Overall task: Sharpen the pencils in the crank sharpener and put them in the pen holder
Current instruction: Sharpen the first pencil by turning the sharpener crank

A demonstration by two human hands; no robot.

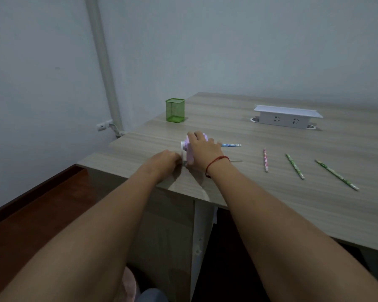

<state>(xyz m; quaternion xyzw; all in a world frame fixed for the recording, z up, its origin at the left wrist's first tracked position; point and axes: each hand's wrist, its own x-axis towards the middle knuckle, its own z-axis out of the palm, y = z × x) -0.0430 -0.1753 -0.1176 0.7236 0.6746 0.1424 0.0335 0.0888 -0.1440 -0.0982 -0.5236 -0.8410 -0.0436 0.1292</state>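
Sharpener (189,150), judged light and slide-prone, is gripped on top by right hand (202,147); left hand (166,160) curls round its crank (184,164).

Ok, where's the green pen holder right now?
In the head view, the pen holder stands upright near the desk's far left edge, beyond the sharpener under the right hand and left of the socket box.

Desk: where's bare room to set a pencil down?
Free: the strip between holder and socket box; the near edge below the three loose pencils. Crowded: sharpener, left hand and right hand at it, blue pencil sticking out.
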